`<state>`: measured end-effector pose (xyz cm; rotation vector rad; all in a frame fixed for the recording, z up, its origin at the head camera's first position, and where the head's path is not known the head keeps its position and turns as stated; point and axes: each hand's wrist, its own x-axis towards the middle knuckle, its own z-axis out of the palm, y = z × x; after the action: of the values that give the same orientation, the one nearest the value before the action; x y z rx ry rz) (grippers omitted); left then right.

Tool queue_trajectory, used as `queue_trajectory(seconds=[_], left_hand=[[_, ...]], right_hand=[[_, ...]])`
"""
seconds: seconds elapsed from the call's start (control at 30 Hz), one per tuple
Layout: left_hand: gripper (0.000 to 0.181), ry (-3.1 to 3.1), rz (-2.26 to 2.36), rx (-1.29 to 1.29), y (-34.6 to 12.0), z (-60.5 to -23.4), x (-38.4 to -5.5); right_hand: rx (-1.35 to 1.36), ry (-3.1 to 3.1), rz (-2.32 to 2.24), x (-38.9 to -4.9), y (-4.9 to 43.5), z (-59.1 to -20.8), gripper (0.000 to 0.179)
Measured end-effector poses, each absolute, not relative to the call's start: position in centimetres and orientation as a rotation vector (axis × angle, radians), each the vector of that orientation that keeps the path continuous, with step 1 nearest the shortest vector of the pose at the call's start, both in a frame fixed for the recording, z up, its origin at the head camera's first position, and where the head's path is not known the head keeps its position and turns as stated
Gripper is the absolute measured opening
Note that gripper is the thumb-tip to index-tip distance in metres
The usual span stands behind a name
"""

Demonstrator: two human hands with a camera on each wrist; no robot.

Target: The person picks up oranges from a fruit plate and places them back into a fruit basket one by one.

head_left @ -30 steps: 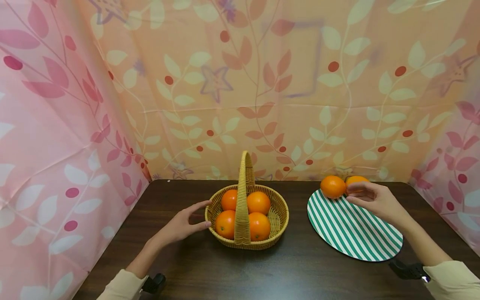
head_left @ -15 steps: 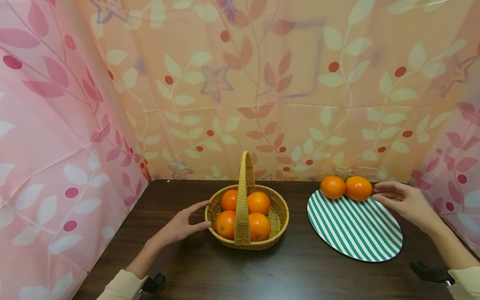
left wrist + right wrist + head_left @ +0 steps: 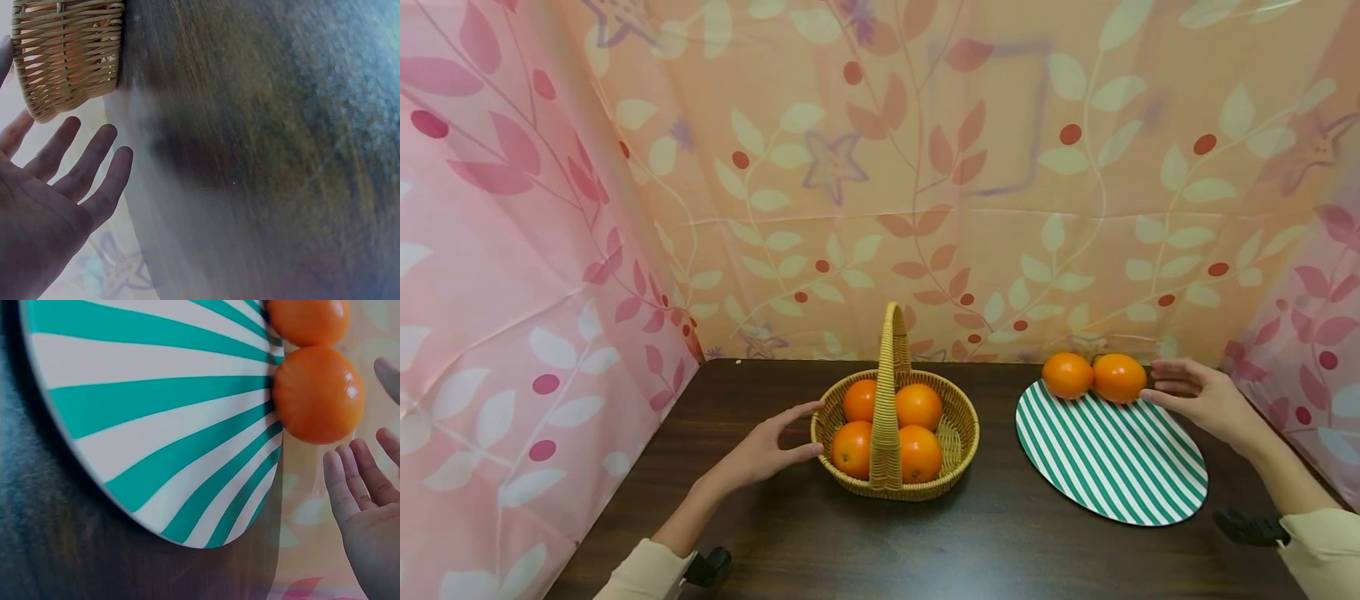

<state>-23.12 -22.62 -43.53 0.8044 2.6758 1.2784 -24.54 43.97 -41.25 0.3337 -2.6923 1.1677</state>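
In the head view a yellow wicker basket (image 3: pixel 953 446) with an arched handle stands mid-table, holding several oranges (image 3: pixel 919 407). My left hand (image 3: pixel 766 446) is at its left side, thumb and fingertips right at the rim, fingers loosely spread. The left wrist view shows the basket's woven side (image 3: pixel 72 59) just beyond the extended fingers of that hand (image 3: pixel 56 181). Two more oranges sit side by side at the far edge of a green-and-white striped oval mat: one on the left (image 3: pixel 1067 376), one on the right (image 3: pixel 1120 378). My right hand (image 3: pixel 1206 404) is beside the right orange, fingers relaxed, holding nothing.
The striped mat (image 3: pixel 1120 467) lies on the right of the dark wooden table (image 3: pixel 970 542). Patterned cloth (image 3: pixel 925 208) hangs behind the table and along both sides.
My right hand has moved right, away from the right orange it partly covered, then slightly back toward it. That orange now shows whole. The left hand and basket stay in place.
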Motion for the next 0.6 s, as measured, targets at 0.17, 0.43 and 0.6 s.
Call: queue_trajectory(seconds=[0.17, 0.43, 0.6], left_hand=[[0.068, 2.679, 1.275, 0.804, -22.6, -43.6, -23.2], [0.068, 2.666, 1.279, 0.807, -22.8, -43.7, -23.3], [0.067, 2.667, 1.267, 0.811, -22.8, -43.8, -23.5]], right_hand=[[0.322, -2.79, 1.189, -25.6, 44.3, -41.2, 0.076], [0.344, -2.9, 1.29, -26.9, 44.5, -41.2, 0.088], [0.375, -2.921, 1.354, -27.3, 44.5, -41.6, 0.087]])
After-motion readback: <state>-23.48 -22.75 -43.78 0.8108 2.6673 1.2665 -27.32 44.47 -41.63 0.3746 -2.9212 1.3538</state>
